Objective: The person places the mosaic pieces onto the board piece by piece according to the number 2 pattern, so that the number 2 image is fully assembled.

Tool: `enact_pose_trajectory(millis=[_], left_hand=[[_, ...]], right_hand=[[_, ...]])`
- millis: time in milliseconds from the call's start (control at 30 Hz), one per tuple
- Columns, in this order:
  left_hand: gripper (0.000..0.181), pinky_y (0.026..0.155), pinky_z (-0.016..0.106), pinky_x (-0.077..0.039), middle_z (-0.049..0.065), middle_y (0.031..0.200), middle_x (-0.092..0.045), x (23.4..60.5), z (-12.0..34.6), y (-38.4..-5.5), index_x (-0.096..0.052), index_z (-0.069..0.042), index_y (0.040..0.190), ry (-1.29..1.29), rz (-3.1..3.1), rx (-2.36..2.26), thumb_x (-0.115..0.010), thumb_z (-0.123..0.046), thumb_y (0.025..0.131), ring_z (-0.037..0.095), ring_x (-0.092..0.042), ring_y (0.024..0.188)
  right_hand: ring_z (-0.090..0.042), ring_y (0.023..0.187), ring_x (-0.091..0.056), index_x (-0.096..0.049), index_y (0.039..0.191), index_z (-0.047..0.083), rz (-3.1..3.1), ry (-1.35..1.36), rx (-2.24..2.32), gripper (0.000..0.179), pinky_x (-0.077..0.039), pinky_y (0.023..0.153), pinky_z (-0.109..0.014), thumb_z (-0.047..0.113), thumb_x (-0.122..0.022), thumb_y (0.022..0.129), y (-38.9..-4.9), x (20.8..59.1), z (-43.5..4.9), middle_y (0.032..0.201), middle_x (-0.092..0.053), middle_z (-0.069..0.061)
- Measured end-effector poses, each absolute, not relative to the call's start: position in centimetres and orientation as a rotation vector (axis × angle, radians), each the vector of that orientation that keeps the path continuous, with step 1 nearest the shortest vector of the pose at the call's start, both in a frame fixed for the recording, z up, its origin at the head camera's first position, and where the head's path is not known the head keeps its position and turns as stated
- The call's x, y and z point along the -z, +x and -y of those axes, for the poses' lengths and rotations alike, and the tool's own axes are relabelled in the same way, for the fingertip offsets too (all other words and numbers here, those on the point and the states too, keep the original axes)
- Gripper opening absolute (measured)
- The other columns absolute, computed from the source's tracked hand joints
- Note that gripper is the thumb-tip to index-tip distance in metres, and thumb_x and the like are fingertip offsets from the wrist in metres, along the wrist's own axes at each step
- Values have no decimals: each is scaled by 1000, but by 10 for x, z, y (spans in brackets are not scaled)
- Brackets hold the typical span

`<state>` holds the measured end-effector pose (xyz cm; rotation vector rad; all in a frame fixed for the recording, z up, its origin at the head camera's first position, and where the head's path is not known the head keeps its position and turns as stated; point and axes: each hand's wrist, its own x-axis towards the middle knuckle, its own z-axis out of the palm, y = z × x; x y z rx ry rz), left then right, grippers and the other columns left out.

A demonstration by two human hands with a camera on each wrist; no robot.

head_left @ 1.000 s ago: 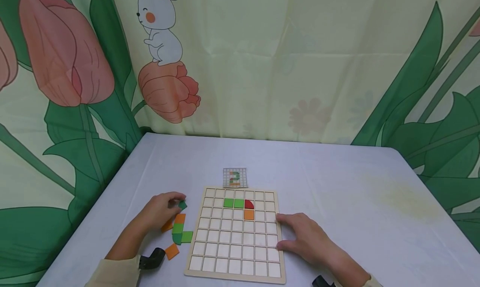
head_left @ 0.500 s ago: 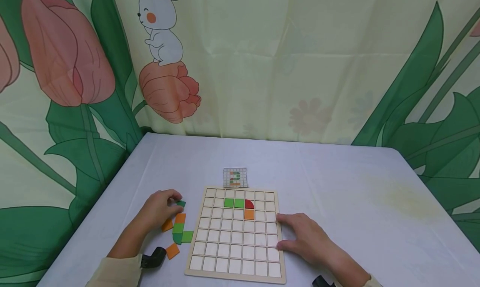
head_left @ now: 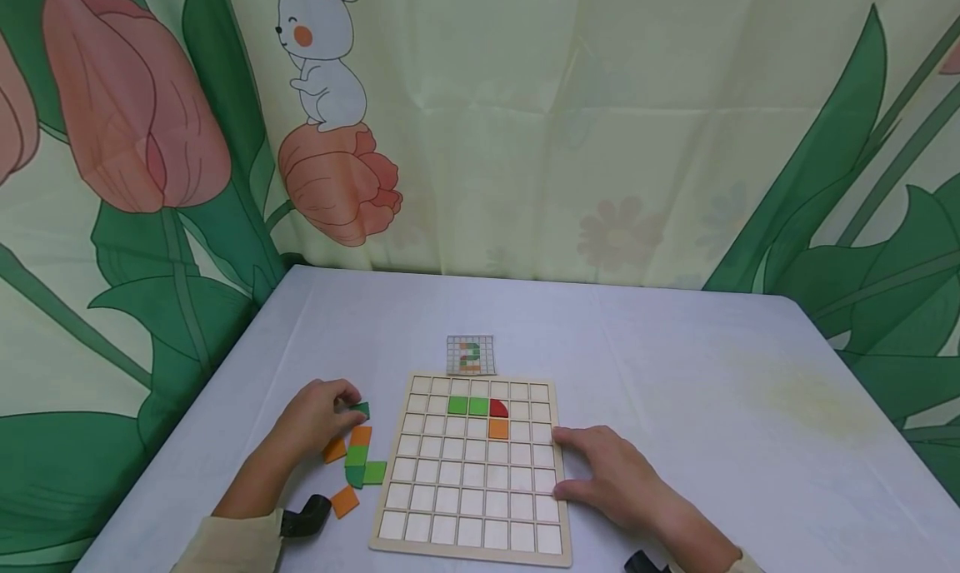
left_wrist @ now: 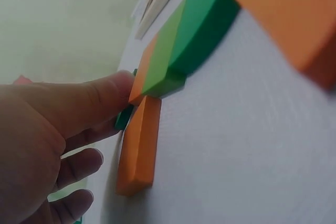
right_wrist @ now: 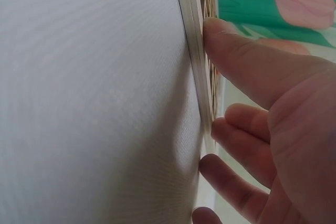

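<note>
My left hand (head_left: 318, 415) pinches a dark green tile (head_left: 363, 409) between thumb and fingers, left of the wooden grid board (head_left: 563, 515). In the left wrist view most of that dark green tile (left_wrist: 124, 117) is hidden behind the thumb and an orange tile (left_wrist: 139, 148). My right hand (head_left: 611, 473) touches the board's right edge with its thumb and fingertips, the fingers fairly straight. Set in the board's upper cells are two light green squares (head_left: 477, 406), a red quarter-round tile (head_left: 498, 408) and an orange square (head_left: 498, 428).
Loose orange, light green and dark green tiles (head_left: 357, 455) lie left of the board, some touching each other. A single orange tile (head_left: 345, 502) sits nearer me. Beyond the board's top edge lies a small pattern card (head_left: 470, 355). White cloth (head_left: 675, 373) covers the table.
The left hand has shifted very slightly, and the dark green tile has turned a little in its fingers. My right hand stays at the board's edge.
</note>
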<state>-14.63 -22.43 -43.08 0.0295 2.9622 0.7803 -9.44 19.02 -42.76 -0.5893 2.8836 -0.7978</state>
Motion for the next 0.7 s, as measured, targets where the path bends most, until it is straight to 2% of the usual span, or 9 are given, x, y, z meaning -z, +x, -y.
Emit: enact_pose_trajectory(millis=[233, 500, 700], left_hand=[[23, 72, 37, -52, 1, 90, -63, 431, 224, -145, -70, -7, 99, 53, -2985, -765, -83, -18, 83, 21, -52, 85], [27, 89, 48, -53, 9, 107, -66, 431, 219, -141, -70, -4, 112, 62, -2971, -781, -77, -11, 87, 27, -58, 100], [20, 85, 45, -54, 7, 102, -64, 432, 218, -142, -72, -5, 108, 59, -2977, -787, -73, -7, 89, 24, -56, 92]], right_hand=[[-23, 119, -55, -64, 131, 14, -2891, -609, 791, 64, -44, 98, -47, 43, -83, 78, -94, 427, -191, 127, -63, 4], [-24, 119, -55, -64, 131, 13, -2880, -597, 787, 64, -44, 98, -47, 42, -83, 78, -95, 427, -190, 127, -63, 4], [-22, 121, -54, -64, 132, 12, -2873, -571, 794, 64, -43, 99, -47, 40, -83, 78, -95, 428, -189, 130, -62, 4]])
